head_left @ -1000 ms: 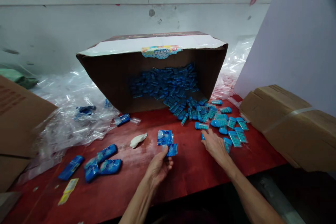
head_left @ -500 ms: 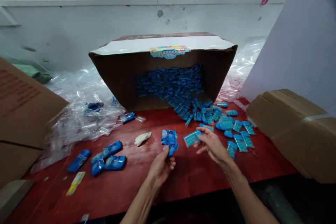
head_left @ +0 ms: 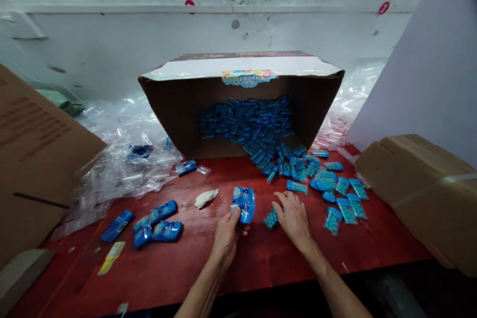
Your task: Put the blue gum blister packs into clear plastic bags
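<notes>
Currently the left hand (head_left: 225, 233) pinches a glossy blue plastic wrapper (head_left: 244, 202); at nine o'clock from the nearer, half-curled right hand (head_left: 293, 214), its grip unclear, lies a clear, flat case of teal beads (head_left: 271, 219).

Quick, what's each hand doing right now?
Left hand: closed, pinching a blue wrapper.
Right hand: half-curled at a turquoise pack; whether it grips it cannot be told.
</notes>
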Tool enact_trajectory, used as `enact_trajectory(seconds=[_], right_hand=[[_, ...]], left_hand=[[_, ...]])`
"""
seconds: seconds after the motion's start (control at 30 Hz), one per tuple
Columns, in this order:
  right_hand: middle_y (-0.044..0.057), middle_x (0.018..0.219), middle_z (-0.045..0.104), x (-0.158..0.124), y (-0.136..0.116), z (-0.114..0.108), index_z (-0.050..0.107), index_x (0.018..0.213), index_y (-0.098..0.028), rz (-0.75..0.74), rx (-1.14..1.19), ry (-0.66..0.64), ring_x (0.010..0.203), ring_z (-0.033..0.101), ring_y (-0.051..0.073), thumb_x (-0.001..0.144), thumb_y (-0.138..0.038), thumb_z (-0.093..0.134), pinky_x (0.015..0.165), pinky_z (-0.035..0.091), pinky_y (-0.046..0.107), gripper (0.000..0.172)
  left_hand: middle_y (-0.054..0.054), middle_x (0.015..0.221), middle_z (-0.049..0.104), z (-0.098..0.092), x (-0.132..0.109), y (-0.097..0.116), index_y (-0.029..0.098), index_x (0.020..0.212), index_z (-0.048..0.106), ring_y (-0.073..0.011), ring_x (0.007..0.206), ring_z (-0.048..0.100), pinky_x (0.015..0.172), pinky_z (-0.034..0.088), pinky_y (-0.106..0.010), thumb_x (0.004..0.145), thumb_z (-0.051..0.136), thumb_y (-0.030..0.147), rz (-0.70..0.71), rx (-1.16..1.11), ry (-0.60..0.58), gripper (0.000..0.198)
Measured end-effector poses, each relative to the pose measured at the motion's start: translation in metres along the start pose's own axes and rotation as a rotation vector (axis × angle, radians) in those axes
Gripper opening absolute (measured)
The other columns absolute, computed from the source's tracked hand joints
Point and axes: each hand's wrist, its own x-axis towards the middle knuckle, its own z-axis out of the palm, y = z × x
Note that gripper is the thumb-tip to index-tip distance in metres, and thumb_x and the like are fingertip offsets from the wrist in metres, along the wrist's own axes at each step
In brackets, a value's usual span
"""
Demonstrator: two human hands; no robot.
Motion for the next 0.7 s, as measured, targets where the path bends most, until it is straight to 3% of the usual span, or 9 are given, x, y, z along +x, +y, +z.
enact_trajectory(seconds=[0.07, 0.17, 0.27, 0.4, 0.53, 0.63, 0.7], right_hand=[[0.005, 0.084, 0.057, -0.001, -0.007, 0.005, 0.053, 0.101, -0.019, 0.036, 0.224, -0.091, 0.082, 0.054, 0.019, 0.073, -0.031, 0.049, 0.073, 0.041, 0.03, 0.031], [-0.001, 0.067, 0.055, -0.003, -0.02, 0.014, 0.046, 0.105, -0.015, 0.13, 0.651, -0.356, 0.061, 0.052, 0.012, 0.071, -0.031, 0.053, 0.061, 0.04, 0.024, 0.038], [-0.006, 0.059, 0.05, -0.005, -0.026, 0.023, 0.045, 0.102, -0.015, 0.177, 0.831, -0.398, 0.052, 0.045, 0.008, 0.067, -0.025, 0.058, 0.054, 0.036, 0.02, 0.039], [-0.01, 0.052, 0.04, -0.009, -0.026, 0.032, 0.044, 0.104, -0.016, 0.14, 0.769, -0.314, 0.047, 0.037, 0.007, 0.069, -0.024, 0.056, 0.048, 0.032, 0.018, 0.037], [-0.009, 0.05, 0.033, -0.008, -0.026, 0.031, 0.045, 0.106, -0.016, 0.077, 0.651, -0.289, 0.045, 0.034, 0.007, 0.076, -0.03, 0.049, 0.045, 0.031, 0.018, 0.033], [-0.004, 0.061, 0.047, -0.006, -0.023, 0.015, 0.047, 0.109, -0.019, -0.043, 0.462, -0.288, 0.055, 0.045, 0.01, 0.081, -0.031, 0.042, 0.054, 0.037, 0.021, 0.031], [0.002, 0.086, 0.056, -0.005, -0.015, 0.001, 0.049, 0.11, -0.022, -0.173, 0.216, -0.314, 0.078, 0.051, 0.015, 0.079, -0.03, 0.045, 0.07, 0.039, 0.027, 0.032]], left_hand=[[0.003, 0.047, 0.054, 0.001, -0.001, -0.001, 0.013, 0.061, 0.054, -0.0084, 0.04, 0.048, 0.037, 0.034, -0.019, 0.058, 0.064, 0.043, 0.02, 0.039, 0.009, 0.032], [0.002, 0.048, 0.057, 0.003, -0.002, -0.001, 0.011, 0.066, 0.06, -0.0077, 0.04, 0.046, 0.04, 0.035, -0.019, 0.056, 0.067, 0.04, 0.058, 0.102, 0.012, 0.032], [0.002, 0.051, 0.059, 0.005, -0.003, 0.002, 0.011, 0.07, 0.063, -0.0084, 0.043, 0.048, 0.045, 0.037, -0.02, 0.053, 0.069, 0.036, 0.064, 0.092, -0.021, 0.031], [0.0, 0.051, 0.06, 0.006, -0.007, 0.006, 0.011, 0.061, 0.061, -0.0091, 0.047, 0.05, 0.051, 0.04, -0.021, 0.057, 0.068, 0.035, 0.037, 0.047, -0.043, 0.025], [-0.001, 0.053, 0.06, 0.006, -0.012, 0.009, 0.011, 0.062, 0.06, -0.0095, 0.047, 0.05, 0.044, 0.038, -0.02, 0.061, 0.064, 0.037, -0.036, -0.025, -0.068, 0.026], [-0.002, 0.059, 0.062, 0.003, -0.014, 0.011, 0.012, 0.069, 0.06, -0.01, 0.048, 0.053, 0.04, 0.038, -0.019, 0.064, 0.063, 0.035, -0.117, -0.084, -0.1, 0.023], [-0.002, 0.059, 0.063, -0.001, -0.014, 0.014, 0.013, 0.071, 0.059, -0.0108, 0.048, 0.055, 0.039, 0.04, -0.019, 0.065, 0.063, 0.032, -0.177, -0.115, -0.068, 0.02]])
